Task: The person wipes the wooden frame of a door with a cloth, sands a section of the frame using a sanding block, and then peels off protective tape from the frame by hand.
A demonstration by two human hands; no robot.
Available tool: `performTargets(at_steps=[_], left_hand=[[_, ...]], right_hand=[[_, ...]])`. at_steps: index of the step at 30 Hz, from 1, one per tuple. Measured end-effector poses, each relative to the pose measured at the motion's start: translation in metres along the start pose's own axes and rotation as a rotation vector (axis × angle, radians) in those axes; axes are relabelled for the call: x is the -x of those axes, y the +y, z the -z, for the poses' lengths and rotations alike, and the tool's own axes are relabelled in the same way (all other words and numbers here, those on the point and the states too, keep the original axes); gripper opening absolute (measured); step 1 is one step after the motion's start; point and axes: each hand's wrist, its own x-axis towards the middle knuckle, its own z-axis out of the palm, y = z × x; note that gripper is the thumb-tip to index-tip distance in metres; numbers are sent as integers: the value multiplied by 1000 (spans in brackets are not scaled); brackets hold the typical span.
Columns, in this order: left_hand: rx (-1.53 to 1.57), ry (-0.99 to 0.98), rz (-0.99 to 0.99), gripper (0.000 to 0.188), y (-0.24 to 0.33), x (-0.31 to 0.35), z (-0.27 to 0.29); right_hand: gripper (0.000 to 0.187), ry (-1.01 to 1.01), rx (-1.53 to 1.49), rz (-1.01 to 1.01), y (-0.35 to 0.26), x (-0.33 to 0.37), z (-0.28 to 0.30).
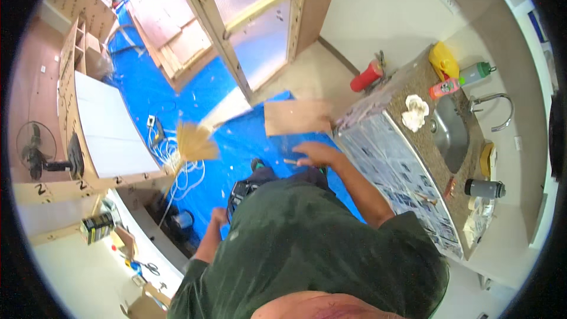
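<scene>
My right hand reaches forward over the blue floor sheet with its fingers apart, and I see nothing gripped in it. Just beyond it, a flat brown board lies at floor level. A small tan strip shows by the fingertips; whether they touch it, I cannot tell. My left hand hangs low beside my left hip, its fingers mostly hidden. To the left of it, a straw broom stands bristles up, its thin handle slanting down by the cabinet, apart from the hand.
Right of me runs a granite counter with a steel sink, bottles and a crumpled white cloth. A red fire extinguisher stands beyond. A coiled white cable, a fan and a white-topped cabinet are left.
</scene>
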Motion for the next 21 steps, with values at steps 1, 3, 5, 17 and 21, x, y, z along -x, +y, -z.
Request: performTargets(at_steps=[1,3,5,17,21], left_hand=[[41,-63,34,23,-5,8,4],[112,-41,102,22,-20,7,-5],[564,22,285,25,-17,8,6],[419,410,56,36,20,-114,219],[524,380,31,37,40,-131,224]], right_hand=[[60,-40,14,-16,4,-9,-18],[60,-79,31,-129,-1,-20,-35],[48,8,41,-134,49,-31,-80],[39,-62,-334,-760,148,-32,-204],[37,86,-229,-580,148,-65,-210]])
